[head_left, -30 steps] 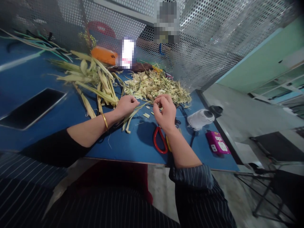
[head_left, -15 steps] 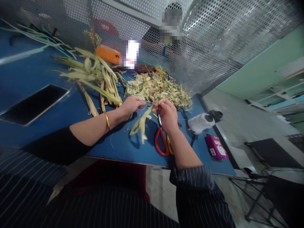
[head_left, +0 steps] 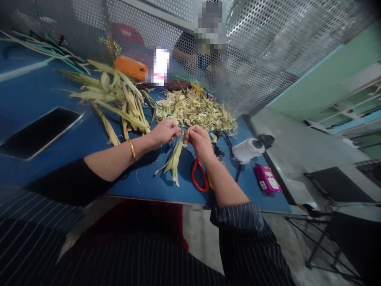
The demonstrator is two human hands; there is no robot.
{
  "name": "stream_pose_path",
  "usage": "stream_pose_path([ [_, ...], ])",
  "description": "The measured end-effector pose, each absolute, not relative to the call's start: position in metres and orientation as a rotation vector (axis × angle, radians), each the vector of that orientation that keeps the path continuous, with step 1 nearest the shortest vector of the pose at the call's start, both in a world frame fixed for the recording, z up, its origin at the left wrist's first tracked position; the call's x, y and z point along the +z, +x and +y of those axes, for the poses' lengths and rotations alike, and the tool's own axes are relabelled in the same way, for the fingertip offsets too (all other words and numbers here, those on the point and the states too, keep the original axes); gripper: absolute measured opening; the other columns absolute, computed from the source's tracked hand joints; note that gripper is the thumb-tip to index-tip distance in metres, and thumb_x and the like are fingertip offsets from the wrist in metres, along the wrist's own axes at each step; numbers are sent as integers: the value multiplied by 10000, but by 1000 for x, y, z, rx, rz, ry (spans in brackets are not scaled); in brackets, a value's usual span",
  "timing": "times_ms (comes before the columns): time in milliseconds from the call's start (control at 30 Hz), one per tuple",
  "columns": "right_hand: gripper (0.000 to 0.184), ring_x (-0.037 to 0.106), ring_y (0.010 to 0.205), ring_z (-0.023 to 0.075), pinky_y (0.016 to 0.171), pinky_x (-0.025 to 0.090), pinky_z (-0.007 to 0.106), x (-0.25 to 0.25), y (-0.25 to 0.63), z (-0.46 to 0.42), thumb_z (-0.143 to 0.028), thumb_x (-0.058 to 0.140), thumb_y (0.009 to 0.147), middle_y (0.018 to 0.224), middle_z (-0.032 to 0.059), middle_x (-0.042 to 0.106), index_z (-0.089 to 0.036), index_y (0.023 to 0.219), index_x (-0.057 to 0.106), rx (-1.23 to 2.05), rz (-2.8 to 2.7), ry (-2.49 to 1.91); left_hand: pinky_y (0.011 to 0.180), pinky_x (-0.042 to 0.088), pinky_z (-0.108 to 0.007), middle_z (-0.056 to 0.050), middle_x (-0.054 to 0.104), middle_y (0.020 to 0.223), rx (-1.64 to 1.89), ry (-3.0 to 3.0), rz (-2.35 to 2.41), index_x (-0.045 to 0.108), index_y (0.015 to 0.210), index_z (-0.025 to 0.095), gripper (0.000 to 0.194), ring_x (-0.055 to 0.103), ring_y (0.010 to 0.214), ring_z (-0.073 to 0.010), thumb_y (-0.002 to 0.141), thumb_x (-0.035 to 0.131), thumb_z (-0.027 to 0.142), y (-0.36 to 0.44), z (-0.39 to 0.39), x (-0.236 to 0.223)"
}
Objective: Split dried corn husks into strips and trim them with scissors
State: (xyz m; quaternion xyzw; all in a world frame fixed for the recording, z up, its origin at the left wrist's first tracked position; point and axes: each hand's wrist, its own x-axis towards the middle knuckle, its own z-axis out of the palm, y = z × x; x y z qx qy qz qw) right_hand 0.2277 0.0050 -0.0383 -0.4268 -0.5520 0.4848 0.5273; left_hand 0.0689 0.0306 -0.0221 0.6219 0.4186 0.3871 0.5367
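Note:
My left hand (head_left: 164,131) and my right hand (head_left: 198,141) are both closed in a pinch on the top end of a bundle of pale leaf strips (head_left: 173,161). The strips hang down between the hands over the blue table (head_left: 74,139). A gold bangle (head_left: 131,150) circles my left wrist. Red-handled scissors (head_left: 199,177) lie on the table just under my right wrist.
Long green-yellow leaves (head_left: 116,99) lie left of the hands, and a heap of cut leaf scraps (head_left: 196,111) behind them. A phone (head_left: 38,133) rests at the left. A white thread spool (head_left: 247,149) and a pink box (head_left: 266,179) sit at the right. Perforated metal screen (head_left: 253,47) behind.
The leaf strips were lifted off the table, and both hands came together on their upper end. My right hand moved left toward the left hand.

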Motion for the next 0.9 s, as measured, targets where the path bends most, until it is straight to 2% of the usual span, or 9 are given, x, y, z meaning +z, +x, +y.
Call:
stream_pose_path([
  [167, 206, 543, 507, 86, 579, 451, 252, -43, 225, 5, -387, 625, 806, 586, -65, 558, -207, 763, 536, 1121, -1374, -1076, 480, 373, -222, -10, 600, 614, 916, 1429, 1068, 549, 655, 160, 170, 520, 516, -100, 816, 580, 206, 67, 31, -26],
  [300, 200, 553, 486, 95, 562, 467, 256, -42, 223, 3, -350, 647, 780, 560, -72, 579, -197, 905, 616, 1223, -1414, -1079, 558, 402, -227, 4, 577, 627, 1081, 1515, 1092, 580, 669, 148, 166, 510, 583, -105, 779, 622, 265, 66, 35, -31],
  [400, 185, 543, 492, 84, 554, 463, 246, -42, 222, 2, -362, 665, 777, 582, -56, 588, -187, 835, 644, 1301, -1426, -1057, 634, 423, -234, -5, 607, 669, 1134, 1647, 1025, 615, 698, 134, 147, 525, 636, -108, 769, 635, 261, 67, 36, -32],
  [500, 192, 532, 504, 72, 553, 452, 228, -41, 224, 3, -365, 679, 782, 586, -51, 573, -184, 754, 624, 1296, -1341, -1021, 631, 443, -233, -25, 639, 736, 1130, 1503, 1009, 635, 756, 132, 185, 552, 660, -111, 770, 673, 313, 68, 33, -31],
  [600, 182, 523, 517, 68, 551, 447, 219, -38, 225, 3, -354, 699, 774, 602, -53, 566, -191, 761, 618, 1233, -1240, -988, 584, 456, -231, -47, 657, 764, 888, 1299, 962, 664, 822, 134, 281, 585, 652, -118, 732, 751, 385, 68, 25, -28],
  [700, 199, 507, 523, 69, 538, 440, 219, -34, 227, 3, -380, 710, 767, 626, -55, 553, -205, 781, 617, 1203, -1199, -975, 616, 504, -261, -62, 662, 745, 627, 1100, 837, 667, 807, 127, 250, 623, 636, -132, 734, 775, 341, 69, 19, -24],
  [800, 209, 503, 531, 67, 549, 439, 217, -31, 229, 3, -404, 691, 787, 645, -52, 553, -209, 799, 617, 1164, -1192, -960, 612, 521, -257, -42, 617, 673, 631, 984, 793, 625, 714, 130, 138, 601, 592, -113, 801, 699, 208, 70, 16, -19],
  [900, 201, 528, 550, 70, 579, 455, 219, -30, 230, 2, -404, 682, 799, 662, -50, 560, -214, 811, 617, 1116, -1172, -931, 442, 397, -191, -22, 552, 612, 698, 968, 841, 567, 628, 136, 197, 477, 479, -61, 812, 634, 113, 69, 18, -14],
])
